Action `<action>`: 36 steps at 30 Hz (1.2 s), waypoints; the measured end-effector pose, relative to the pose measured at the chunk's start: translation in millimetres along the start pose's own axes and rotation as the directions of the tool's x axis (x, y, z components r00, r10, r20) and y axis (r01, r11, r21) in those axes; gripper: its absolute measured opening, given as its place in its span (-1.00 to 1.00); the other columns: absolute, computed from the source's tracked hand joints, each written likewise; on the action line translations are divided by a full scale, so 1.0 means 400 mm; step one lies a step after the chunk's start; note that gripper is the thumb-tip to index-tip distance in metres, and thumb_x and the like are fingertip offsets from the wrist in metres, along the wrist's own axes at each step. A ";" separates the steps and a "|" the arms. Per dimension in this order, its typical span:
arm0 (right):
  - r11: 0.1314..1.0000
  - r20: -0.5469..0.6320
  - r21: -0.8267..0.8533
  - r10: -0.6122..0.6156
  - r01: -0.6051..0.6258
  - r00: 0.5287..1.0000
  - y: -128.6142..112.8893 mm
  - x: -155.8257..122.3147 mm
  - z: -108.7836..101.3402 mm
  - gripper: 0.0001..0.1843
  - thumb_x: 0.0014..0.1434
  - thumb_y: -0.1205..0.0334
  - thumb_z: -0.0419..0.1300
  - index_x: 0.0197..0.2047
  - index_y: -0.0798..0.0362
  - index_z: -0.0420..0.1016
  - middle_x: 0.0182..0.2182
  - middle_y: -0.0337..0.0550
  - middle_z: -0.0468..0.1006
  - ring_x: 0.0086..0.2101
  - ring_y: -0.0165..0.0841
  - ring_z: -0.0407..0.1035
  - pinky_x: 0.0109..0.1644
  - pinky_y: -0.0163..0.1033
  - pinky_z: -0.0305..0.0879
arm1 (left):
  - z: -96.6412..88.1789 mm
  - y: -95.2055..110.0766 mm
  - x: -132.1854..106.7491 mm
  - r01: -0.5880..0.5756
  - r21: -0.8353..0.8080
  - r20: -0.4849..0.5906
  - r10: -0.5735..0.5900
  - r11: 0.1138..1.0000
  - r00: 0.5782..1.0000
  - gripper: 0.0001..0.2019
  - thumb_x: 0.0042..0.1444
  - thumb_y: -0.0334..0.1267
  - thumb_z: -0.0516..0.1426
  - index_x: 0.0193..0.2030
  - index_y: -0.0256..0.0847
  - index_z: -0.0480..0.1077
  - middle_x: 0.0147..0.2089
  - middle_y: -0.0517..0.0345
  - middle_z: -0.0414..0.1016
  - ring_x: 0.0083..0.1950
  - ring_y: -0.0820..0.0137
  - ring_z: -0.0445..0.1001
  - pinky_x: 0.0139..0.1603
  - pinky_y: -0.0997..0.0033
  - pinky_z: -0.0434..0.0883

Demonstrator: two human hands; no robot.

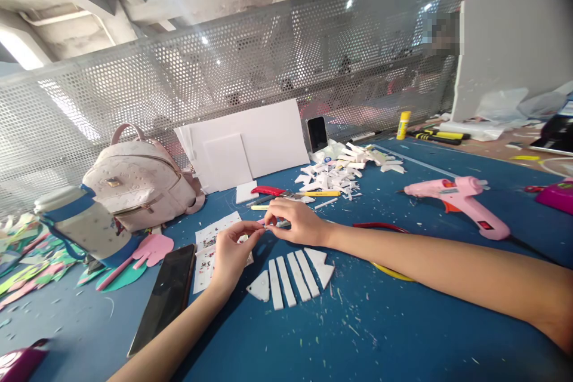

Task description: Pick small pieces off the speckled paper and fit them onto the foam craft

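My left hand point(233, 252) and my right hand point(299, 222) meet fingertip to fingertip over the blue table. Both pinch; a bit of pink shows at the fingertips, too small to name. Just below them lies a row of white foam pieces: a rounded triangle point(259, 287), several narrow strips point(286, 281) and an arrow-like tail piece point(320, 266), together resembling a fish skeleton. Beside my left hand is a white paper sheet point(203, 274) with small dark and reddish specks. Beyond my right hand lie a red-handled tool point(267, 191) and a yellow pencil-like stick point(323, 193).
A pink glue gun point(465, 197) lies at right, its cord trailing off. A phone point(165, 295), a bottle point(87, 224) and a pale backpack point(138, 182) stand or lie at left. White foam scraps point(329, 176) are heaped behind, near a glue stick point(403, 125).
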State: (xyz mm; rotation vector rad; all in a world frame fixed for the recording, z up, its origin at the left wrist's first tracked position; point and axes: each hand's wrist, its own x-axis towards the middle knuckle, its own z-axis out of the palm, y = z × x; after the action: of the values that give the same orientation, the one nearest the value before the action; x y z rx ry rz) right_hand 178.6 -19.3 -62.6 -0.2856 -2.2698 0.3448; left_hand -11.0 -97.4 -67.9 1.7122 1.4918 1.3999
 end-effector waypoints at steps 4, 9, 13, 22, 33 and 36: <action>1.000 0.002 0.011 -0.006 0.006 1.000 -0.004 0.003 -0.003 -0.96 0.26 0.29 0.15 -0.23 0.04 0.41 -0.35 -0.23 0.42 -0.29 -0.40 0.33 -0.16 -0.28 0.26 | -0.001 -0.004 0.002 0.010 0.020 0.006 -0.010 1.000 1.000 -0.84 0.06 -0.13 0.26 -0.34 -0.16 0.58 -0.29 0.09 0.65 -0.28 0.32 0.56 -0.15 0.34 0.47; 1.000 0.023 0.026 0.008 -0.009 1.000 -0.008 0.003 -0.006 -0.95 0.26 0.29 0.13 -0.20 0.03 0.42 -0.34 -0.22 0.43 -0.29 -0.39 0.33 -0.16 -0.26 0.27 | -0.001 -0.006 0.007 -0.026 0.026 0.011 0.025 0.999 1.000 -0.82 0.08 -0.13 0.25 -0.41 -0.19 0.54 -0.42 0.15 0.59 -0.36 0.36 0.51 -0.24 0.40 0.44; 0.999 0.044 0.038 0.015 -0.017 0.999 -0.003 0.001 -0.003 -0.90 0.26 0.31 0.13 -0.14 0.02 0.43 -0.32 -0.21 0.43 -0.29 -0.39 0.34 -0.15 -0.27 0.27 | 0.001 -0.007 0.011 -0.047 0.043 0.048 0.045 0.998 0.998 -0.79 0.12 -0.14 0.22 -0.44 -0.21 0.48 -0.47 0.19 0.52 -0.39 0.40 0.45 -0.29 0.45 0.37; 0.998 -0.027 0.050 0.036 -0.035 0.999 0.003 0.005 -0.001 -0.94 0.22 0.37 0.13 -0.23 0.04 0.40 -0.34 -0.22 0.43 -0.31 -0.39 0.32 -0.19 -0.29 0.24 | -0.022 0.044 0.031 -0.098 -0.136 0.044 0.105 0.986 0.993 -0.81 0.12 -0.15 0.24 -0.41 -0.21 0.44 -0.20 0.05 0.60 -0.10 0.30 0.54 -0.10 0.37 0.44; 0.993 -0.017 0.062 0.105 -0.104 0.994 0.007 0.009 -0.003 -0.93 0.19 0.38 0.09 -0.27 0.03 0.33 -0.32 -0.21 0.44 -0.33 -0.40 0.29 -0.22 -0.29 0.24 | -0.111 0.144 0.058 -0.071 -0.515 0.098 0.141 0.854 0.985 -0.71 0.12 -0.05 0.25 -0.41 -0.18 0.31 -0.39 0.16 0.56 -0.37 0.43 0.53 -0.25 0.37 0.50; 0.990 0.004 0.067 0.127 -0.127 0.992 0.008 0.006 -0.003 -0.94 0.18 0.37 0.10 -0.27 0.03 0.34 -0.32 -0.20 0.45 -0.32 -0.40 0.30 -0.29 -0.32 0.23 | -0.128 0.157 0.063 -0.123 -0.573 0.068 0.196 0.810 0.978 -0.74 0.12 -0.11 0.27 -0.40 -0.19 0.32 -0.43 0.22 0.49 -0.45 0.51 0.44 -0.33 0.46 0.45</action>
State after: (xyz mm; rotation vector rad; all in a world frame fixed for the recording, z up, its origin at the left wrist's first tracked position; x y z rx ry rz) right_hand 178.2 -15.3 -61.1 -0.3970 -2.2401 0.4857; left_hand -32.0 -106.4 14.0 1.5181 0.7541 1.5861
